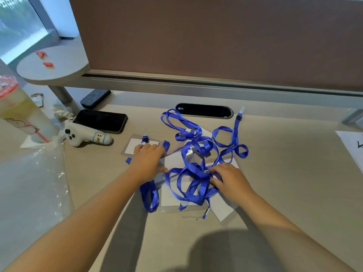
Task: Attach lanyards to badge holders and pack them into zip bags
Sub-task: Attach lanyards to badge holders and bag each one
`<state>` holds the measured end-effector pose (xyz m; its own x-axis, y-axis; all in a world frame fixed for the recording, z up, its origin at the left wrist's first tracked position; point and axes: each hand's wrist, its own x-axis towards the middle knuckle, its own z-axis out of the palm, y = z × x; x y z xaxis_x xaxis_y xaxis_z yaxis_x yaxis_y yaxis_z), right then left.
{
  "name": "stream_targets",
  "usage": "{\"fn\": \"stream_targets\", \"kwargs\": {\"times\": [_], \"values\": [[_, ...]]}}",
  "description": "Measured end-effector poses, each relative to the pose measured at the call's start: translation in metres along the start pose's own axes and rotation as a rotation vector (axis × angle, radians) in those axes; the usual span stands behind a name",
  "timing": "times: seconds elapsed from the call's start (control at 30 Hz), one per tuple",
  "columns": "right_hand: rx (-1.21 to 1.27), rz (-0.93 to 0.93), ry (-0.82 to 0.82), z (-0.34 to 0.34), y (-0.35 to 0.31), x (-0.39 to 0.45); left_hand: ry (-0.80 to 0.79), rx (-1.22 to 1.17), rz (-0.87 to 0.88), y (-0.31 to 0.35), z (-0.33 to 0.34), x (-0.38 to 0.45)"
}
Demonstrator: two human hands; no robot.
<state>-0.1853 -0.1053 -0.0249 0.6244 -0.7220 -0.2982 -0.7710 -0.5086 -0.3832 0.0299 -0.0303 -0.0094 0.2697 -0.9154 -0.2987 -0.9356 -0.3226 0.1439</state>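
A tangle of blue lanyards (pixel 198 165) lies in the middle of the desk over several clear badge holders with white cards (pixel 172 197). My left hand (pixel 148 160) lies flat on one badge holder (pixel 135 146) at the left of the pile, with a lanyard clip (pixel 145 138) at that holder's top edge. My right hand (pixel 229 180) pinches a lanyard's black clip end in the tangle. One lanyard (pixel 236 130) stretches toward the back, its clear strap end near the cable slot. Another blue loop (pixel 150 197) lies under my left wrist.
Clear zip bags (pixel 33 185) lie at the left. A drink cup (pixel 17 112), a white controller (pixel 86 137) and a black phone (pixel 101 120) stand at the back left. A cable slot (pixel 204 110) sits ahead; papers (pixel 351 146) lie at the right edge.
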Motion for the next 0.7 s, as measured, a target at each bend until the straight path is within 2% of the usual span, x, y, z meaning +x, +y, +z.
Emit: {"fn": "stream_targets", "kwargs": {"times": [0.13,0.33,0.5,0.7], "values": [[-0.003,0.022,-0.022,0.0,0.0,0.003,0.006,-0.087,-0.008,-0.013,-0.008,-0.007],[0.28,0.203,0.093,0.001,0.001,0.008,0.053,-0.425,-0.144,-0.023,-0.012,-0.014],[0.174,0.256,0.104,0.008,-0.005,0.017,0.083,-0.643,-0.225,-0.035,-0.011,-0.02],[0.255,0.233,0.159,0.009,-0.013,0.021,0.116,-0.777,-0.249,-0.037,-0.018,-0.025]]}}
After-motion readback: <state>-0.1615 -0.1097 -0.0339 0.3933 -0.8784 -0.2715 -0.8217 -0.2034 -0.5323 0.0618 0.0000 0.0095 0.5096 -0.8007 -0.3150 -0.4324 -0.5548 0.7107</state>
